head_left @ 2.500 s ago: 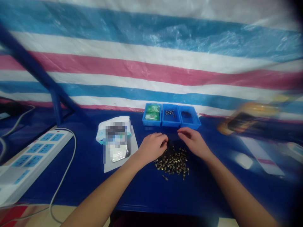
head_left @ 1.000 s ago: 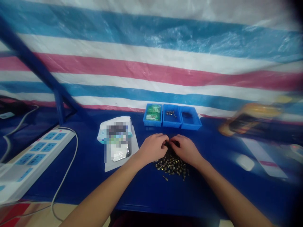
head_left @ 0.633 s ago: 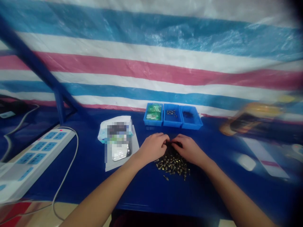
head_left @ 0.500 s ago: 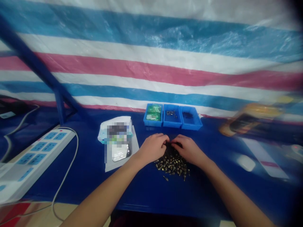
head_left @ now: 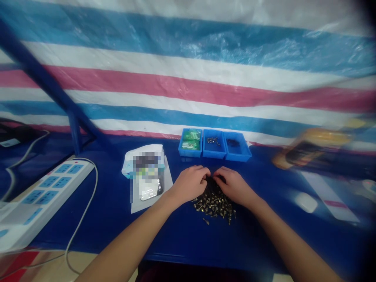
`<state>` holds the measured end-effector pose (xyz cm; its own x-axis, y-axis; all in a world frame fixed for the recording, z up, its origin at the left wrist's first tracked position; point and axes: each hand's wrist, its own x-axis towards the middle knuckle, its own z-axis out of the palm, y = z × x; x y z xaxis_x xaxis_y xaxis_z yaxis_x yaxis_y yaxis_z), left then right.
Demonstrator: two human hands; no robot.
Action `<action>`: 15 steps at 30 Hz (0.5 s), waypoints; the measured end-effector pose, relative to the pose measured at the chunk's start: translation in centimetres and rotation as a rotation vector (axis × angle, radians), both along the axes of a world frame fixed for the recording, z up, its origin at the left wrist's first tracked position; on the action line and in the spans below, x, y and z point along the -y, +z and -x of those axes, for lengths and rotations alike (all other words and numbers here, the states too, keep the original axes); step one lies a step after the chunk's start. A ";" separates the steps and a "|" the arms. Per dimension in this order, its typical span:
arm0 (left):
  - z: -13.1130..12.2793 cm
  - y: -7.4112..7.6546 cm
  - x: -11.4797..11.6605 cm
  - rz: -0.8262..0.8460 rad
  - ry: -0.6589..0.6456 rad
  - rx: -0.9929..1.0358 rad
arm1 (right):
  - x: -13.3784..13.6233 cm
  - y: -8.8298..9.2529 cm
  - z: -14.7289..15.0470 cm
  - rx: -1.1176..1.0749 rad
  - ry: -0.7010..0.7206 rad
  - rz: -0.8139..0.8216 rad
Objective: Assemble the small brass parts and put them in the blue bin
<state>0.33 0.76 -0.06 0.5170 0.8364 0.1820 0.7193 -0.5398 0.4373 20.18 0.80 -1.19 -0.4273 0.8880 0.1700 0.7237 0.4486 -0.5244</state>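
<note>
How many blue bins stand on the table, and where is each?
3, side by side beyond the pile of metal parts: left bin, holding green packets; middle bin, holding metallic pieces; right bin, holding dark bits. None looks hidden.

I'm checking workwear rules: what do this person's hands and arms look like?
The left hand and right hand are bare, with no gloves or rings visible. The left arm and right arm show no sleeves, watch or markings.

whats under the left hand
In this view the left hand overlaps the upper left of a heap of small brassy metal parts; what lies directly beneath the hand is covered.
</note>
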 end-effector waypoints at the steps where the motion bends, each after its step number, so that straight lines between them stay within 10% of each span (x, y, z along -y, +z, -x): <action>1: 0.0 0.1 0.0 0.001 0.001 -0.002 | 0.0 0.0 0.0 0.001 -0.001 -0.001; 15: 0.0 -0.1 -0.1 -0.014 -0.005 -0.008 | 0.2 0.3 0.1 0.013 0.026 0.019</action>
<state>0.36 0.82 -0.14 0.5228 0.8310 0.1899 0.7198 -0.5497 0.4240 20.12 0.57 -0.92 -0.4526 0.8794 0.1477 0.7187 0.4579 -0.5232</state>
